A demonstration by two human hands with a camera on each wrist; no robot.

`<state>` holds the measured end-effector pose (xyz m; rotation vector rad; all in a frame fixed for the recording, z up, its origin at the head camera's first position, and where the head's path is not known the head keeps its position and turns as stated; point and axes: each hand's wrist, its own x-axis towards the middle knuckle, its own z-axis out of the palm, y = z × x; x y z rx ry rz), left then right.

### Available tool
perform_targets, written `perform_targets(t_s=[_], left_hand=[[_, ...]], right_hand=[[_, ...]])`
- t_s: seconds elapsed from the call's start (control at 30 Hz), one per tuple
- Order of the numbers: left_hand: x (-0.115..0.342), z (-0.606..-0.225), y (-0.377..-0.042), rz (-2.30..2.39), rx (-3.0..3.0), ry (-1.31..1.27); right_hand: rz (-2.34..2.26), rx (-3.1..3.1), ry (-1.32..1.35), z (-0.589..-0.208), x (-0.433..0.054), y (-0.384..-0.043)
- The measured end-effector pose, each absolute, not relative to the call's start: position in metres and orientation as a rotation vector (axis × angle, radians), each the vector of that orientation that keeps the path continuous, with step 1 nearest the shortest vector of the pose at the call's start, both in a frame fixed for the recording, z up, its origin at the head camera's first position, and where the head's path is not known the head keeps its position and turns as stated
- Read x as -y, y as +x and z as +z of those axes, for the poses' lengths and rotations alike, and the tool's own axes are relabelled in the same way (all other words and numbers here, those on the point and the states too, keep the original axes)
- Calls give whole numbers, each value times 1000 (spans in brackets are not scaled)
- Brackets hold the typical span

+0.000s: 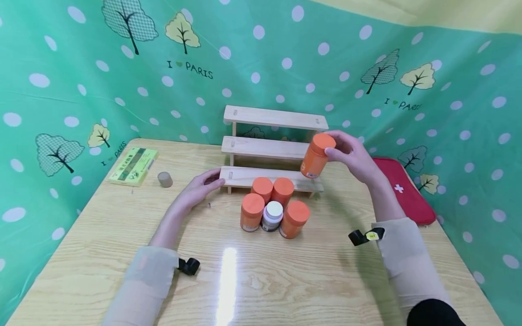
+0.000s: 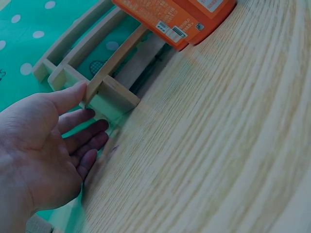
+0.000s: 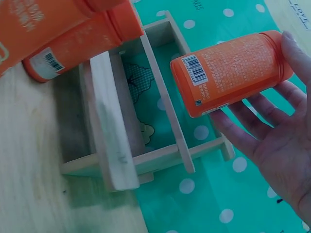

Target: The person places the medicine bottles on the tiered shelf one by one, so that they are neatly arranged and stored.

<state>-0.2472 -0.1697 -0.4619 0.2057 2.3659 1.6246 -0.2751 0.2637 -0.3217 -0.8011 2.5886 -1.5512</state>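
Observation:
An orange pill bottle (image 1: 316,157) with an orange cap is tilted in the air in front of the right part of a three-step wooden shelf stand (image 1: 269,146). My right hand (image 1: 354,158) holds it by the cap end; its barcode label faces the right wrist camera. At the stand's left end, my left hand (image 1: 200,189) grips the lowest step's edge, the thumb against the board in the left wrist view. Several more orange bottles (image 1: 252,213) cluster on the table before the lowest step, around a white-capped bottle (image 1: 272,216).
A yellow-green pack (image 1: 134,166) lies at the table's far left, with a small grey cylinder (image 1: 165,179) beside it. On the right is a red case with a white cross (image 1: 403,192). A green dotted cloth (image 1: 265,59) hangs behind the wooden table (image 1: 285,280).

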Motion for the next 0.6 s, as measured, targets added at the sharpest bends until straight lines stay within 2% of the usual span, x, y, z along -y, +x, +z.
perform_targets(t_s=[0.6], left_hand=[[169, -458, -246, 1637, -2333, 213]], right_hand=[[-1680, -2525, -790, -264, -207, -326]])
